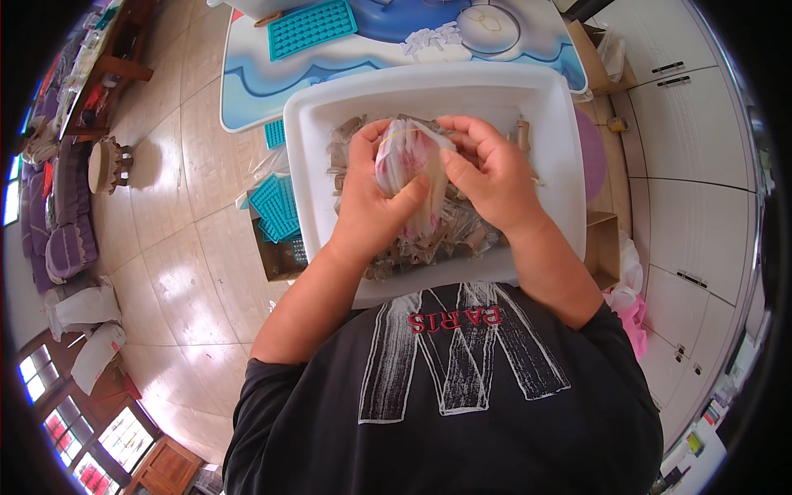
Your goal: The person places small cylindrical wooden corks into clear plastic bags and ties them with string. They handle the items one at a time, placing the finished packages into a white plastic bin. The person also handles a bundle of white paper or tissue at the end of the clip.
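Note:
My left hand (373,202) is wrapped round a bundle of clear plastic bags (404,161) with pinkish-red print, its thumb lying across the front. On the other side, my right hand (495,177) has its thumb and fingers closed at the bundle's upper right edge. A thin yellowish band seems to cross the top of the bundle. Both hands are over a large white plastic tub (318,99). Below them in the tub lie many brown pieces in clear wrappers (466,235). The bundle and hands hide part of them.
Beyond the tub is a blue and white table (256,91) with a teal moulded tray (312,30), a pile of white strips (433,40) and a round lid-like disc (488,30). Teal trays (275,206) fill a cardboard box at left. White cabinets (693,132) line the right.

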The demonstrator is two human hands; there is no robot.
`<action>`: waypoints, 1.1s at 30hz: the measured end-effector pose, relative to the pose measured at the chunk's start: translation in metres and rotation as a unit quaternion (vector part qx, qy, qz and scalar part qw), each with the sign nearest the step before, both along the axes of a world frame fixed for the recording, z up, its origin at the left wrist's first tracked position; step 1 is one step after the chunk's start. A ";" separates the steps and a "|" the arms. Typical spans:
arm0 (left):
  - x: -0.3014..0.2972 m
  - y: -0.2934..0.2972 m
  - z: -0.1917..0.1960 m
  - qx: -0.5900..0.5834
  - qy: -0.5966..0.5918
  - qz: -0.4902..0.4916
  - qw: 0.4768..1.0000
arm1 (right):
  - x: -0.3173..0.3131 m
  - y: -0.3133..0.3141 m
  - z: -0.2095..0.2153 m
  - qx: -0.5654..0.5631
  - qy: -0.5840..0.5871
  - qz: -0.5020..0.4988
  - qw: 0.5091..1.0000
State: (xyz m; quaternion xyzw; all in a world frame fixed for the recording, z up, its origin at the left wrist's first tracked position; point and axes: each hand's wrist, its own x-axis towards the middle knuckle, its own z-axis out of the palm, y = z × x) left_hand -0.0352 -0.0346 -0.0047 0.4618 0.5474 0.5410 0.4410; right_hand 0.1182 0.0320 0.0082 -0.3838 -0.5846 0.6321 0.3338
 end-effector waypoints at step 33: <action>-0.023 0.006 -0.001 -0.109 -0.548 -0.074 0.826 | 0.011 0.010 0.009 -0.203 0.029 0.002 0.979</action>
